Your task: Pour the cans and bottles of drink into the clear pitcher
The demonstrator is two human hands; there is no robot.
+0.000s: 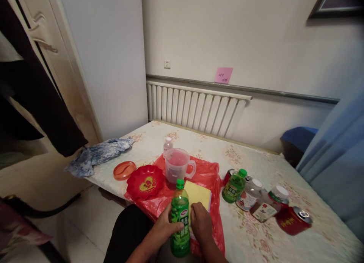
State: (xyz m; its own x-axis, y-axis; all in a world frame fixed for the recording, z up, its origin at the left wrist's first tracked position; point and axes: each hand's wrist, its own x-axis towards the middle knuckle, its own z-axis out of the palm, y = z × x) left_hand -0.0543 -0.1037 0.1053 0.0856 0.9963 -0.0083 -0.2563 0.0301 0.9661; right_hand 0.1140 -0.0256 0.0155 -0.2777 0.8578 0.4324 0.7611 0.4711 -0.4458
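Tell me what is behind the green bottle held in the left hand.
Behind the bottle show a clear pitcher, yellow paper and red plastic. Part of the pitcher's base is covered; whatever else the bottle and left hand hide cannot be seen.

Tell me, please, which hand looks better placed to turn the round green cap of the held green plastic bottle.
Probably the right hand: it is curled beside the green plastic bottle, while the left hand grips the bottle's side below the round green cap.
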